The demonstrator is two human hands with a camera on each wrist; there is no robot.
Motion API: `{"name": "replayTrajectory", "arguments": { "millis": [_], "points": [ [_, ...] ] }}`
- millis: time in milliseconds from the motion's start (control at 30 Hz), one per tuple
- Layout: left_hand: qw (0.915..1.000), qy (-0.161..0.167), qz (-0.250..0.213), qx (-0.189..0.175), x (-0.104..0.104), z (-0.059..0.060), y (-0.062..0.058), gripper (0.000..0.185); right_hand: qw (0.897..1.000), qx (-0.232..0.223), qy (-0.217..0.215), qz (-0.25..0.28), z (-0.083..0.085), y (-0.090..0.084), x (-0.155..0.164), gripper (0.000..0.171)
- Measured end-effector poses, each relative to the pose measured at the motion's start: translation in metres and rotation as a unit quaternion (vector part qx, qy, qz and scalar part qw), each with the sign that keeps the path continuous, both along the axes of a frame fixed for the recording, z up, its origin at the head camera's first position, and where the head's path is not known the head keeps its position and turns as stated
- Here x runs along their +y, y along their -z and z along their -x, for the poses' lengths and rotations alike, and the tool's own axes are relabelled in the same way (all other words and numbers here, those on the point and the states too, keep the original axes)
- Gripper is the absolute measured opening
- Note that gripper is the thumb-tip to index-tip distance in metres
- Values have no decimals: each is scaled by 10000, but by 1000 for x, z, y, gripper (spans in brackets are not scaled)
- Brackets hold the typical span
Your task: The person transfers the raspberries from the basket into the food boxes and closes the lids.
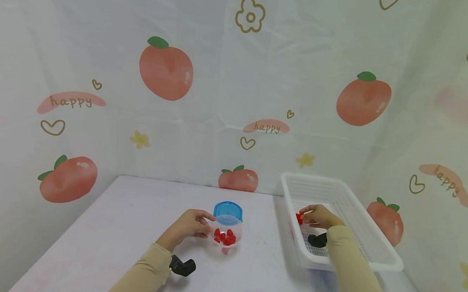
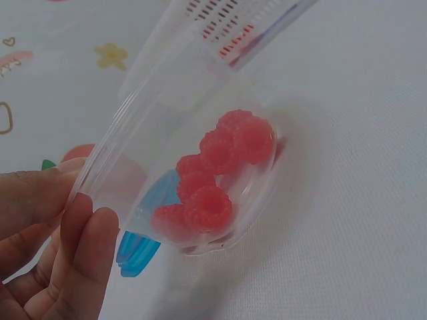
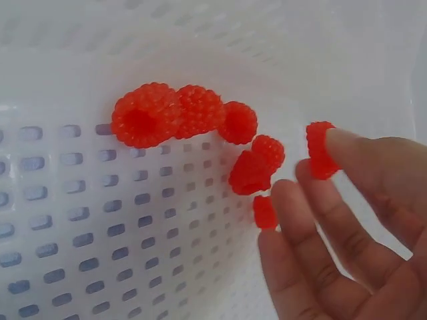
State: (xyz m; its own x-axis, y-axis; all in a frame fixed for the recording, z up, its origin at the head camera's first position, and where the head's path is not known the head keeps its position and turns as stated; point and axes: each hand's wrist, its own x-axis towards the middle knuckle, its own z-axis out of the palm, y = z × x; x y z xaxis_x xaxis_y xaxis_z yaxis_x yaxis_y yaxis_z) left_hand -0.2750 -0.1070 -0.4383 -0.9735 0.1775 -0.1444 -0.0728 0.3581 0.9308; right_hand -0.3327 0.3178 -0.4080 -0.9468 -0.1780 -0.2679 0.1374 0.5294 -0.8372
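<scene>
My left hand (image 1: 190, 225) pinches the rim of a clear plastic container (image 2: 110, 143) between thumb and fingers. Several red raspberries (image 2: 220, 152) lie in the bottom of that container, whose wall looks tilted in the left wrist view. Over in the white perforated basket (image 1: 366, 225), my right hand (image 3: 353, 240) pinches a single raspberry (image 3: 319, 152) between thumb and fingers. More loose raspberries (image 3: 198, 111) lie along the basket's side wall, just beyond the fingertips. One small raspberry (image 3: 265, 212) is close to the lower fingers of that hand.
A blue lid (image 1: 227, 208) lies on the white table (image 1: 143, 216) right behind the container. The basket stands at the table's right side, with high walls around it. A printed fruit-pattern curtain (image 1: 218, 74) hangs behind the table. Black straps with devices (image 1: 183, 267) sit at both wrists.
</scene>
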Motion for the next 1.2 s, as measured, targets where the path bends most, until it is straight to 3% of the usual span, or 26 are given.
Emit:
{"name": "replayTrajectory", "arguments": {
  "millis": [233,533,667,933,1200],
  "points": [
    [10000,-9,-18,2,0,0,0,29,9983,412,215,350,0,-8,-4,37],
    [10000,12,-26,17,1,0,0,30,9934,967,470,403,-4,-18,-11,43],
    [10000,24,-26,24,0,0,0,31,9897,1119,533,720,-6,-24,-16,45],
    [10000,40,5,37,0,0,1,32,9779,1443,710,1337,-9,-35,-33,51],
    [9999,87,16,56,-1,0,1,32,9638,1876,653,1777,-19,-53,-41,45]
  ]
}}
